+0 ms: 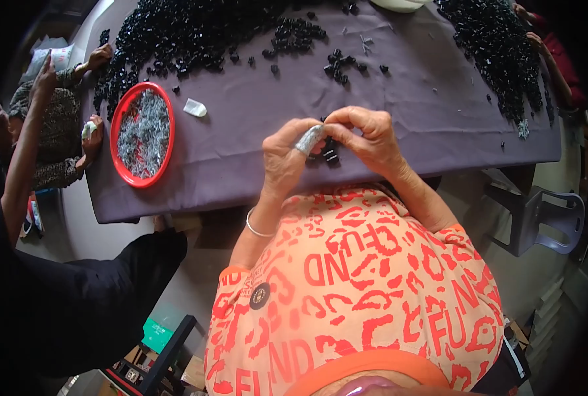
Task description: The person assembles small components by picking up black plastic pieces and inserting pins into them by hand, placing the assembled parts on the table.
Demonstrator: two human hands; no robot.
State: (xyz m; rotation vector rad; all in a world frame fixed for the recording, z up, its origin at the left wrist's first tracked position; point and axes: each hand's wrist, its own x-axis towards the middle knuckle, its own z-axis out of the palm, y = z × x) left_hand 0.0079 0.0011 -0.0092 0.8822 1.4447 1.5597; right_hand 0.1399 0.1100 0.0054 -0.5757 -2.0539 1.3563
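Note:
My left hand (286, 158) and my right hand (366, 137) meet over the near edge of a table covered with a purple-grey cloth (254, 132). Between the fingertips of both hands sits a small black plastic part (329, 150). The left index finger wears a silvery tape wrap (308, 139). A thin bangle (258, 230) circles my left wrist. Which hand carries the part's weight is unclear, as both pinch it.
Large heaps of small black parts (182, 33) lie at the far left and another black heap (498, 53) at the far right. A red round tray (142, 134) holds grey metal bits. Other people's arms (50, 132) work at the left edge; a grey chair (545, 218) stands right.

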